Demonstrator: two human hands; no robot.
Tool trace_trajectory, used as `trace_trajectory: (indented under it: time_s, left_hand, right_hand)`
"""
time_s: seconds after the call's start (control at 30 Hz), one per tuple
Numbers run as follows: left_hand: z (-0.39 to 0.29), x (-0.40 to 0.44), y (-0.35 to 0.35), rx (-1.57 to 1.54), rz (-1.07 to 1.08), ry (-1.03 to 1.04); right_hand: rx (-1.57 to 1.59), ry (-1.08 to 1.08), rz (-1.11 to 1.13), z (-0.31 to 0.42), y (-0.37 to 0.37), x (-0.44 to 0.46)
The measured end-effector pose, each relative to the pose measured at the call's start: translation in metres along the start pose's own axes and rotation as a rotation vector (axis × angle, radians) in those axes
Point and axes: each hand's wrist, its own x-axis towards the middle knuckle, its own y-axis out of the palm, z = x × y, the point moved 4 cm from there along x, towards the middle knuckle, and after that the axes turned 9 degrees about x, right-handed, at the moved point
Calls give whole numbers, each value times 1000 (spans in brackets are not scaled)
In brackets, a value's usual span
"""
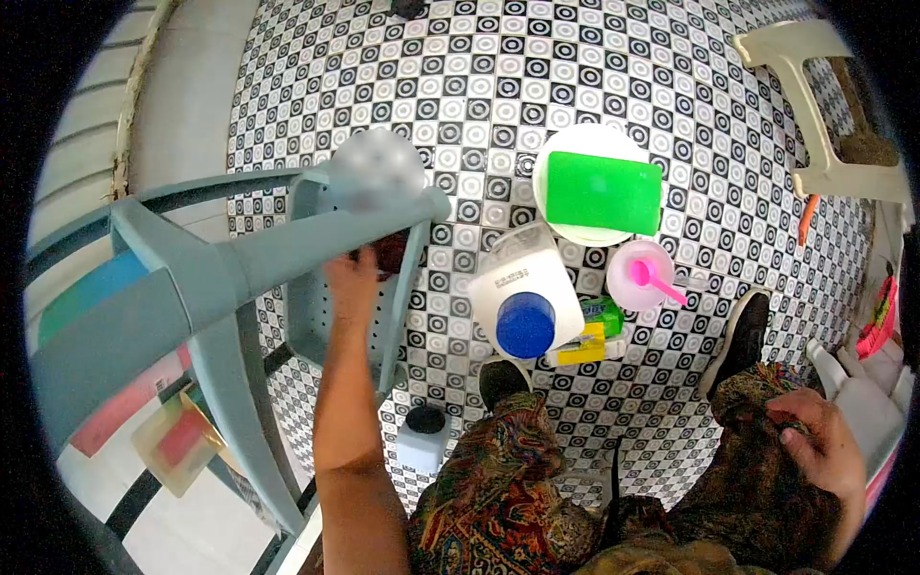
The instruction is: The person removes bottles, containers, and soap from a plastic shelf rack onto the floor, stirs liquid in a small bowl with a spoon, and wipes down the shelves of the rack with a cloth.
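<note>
My left hand [353, 280] reaches under the top rail of the grey-blue plastic rack [316, 235], into its perforated basket. Its fingers are at a dark reddish-brown thing [391, 253]; the rail hides part of both, and I cannot see whether the fingers grip it. My right hand [819, 441] lies on my right knee, fingers loosely bent and apart, holding nothing. Between my feet on the floor stand a white jug with a blue cap [525, 324], a pink cup with a bright pink handle sticking out [637, 276], and green and yellow packets [592, 335].
A bright green rectangular board [604, 192] lies across a round white lid or basin [565, 225] ahead. A small pale bottle with a black cap [422, 446] stands beside my left foot. A cream plastic chair [815, 125] is at the far right, an orange stick-like object [807, 220] near it.
</note>
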Motion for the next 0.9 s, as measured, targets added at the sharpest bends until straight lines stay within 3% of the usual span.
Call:
trace_trajectory:
  time_s: [0.07, 0.17, 0.23, 0.3, 0.37, 0.5, 0.57, 0.7, 0.77, 0.8, 0.87, 0.9]
  left_hand:
    - [15, 27, -13, -15, -82, 8]
    - [49, 74, -5, 24, -359, 281]
    - [28, 79, 5, 196, -121, 109]
    - [31, 80, 7, 177, -109, 108]
    - [16, 66, 5, 121, -47, 333]
    - [-26, 13, 8, 78, -58, 260]
    - [-12, -13, 14, -103, 216, -94]
    - [5, -24, -18, -88, 219, 78]
    - [39, -21, -32, 102, -12, 79]
    - [51, -18, -36, 103, -9, 78]
    - [66, -11, -53, 401, -332, 46]
    - [57, -3, -59, 402, -332, 46]
  right_hand:
    - [-5, -14, 12, 1, 0, 0]
    - [-25, -33, -3, 1, 2, 1]
    - [-10, -16, 10, 1, 3, 1]
    - [6, -2, 16, 1, 2, -1]
    - [11, -50, 6, 0, 0, -2]
    - [50, 5, -7, -3, 2, -6]
    - [-49, -25, -8, 7, 2, -6]
    - [-7, -13, 17, -4, 7, -10]
    - [51, -27, -59, -8, 10, -13]
    - [52, -26, -57, -7, 12, -13]
    - [90, 7, -66, -4, 14, -11]
    - [91, 6, -64, -2, 14, -10]
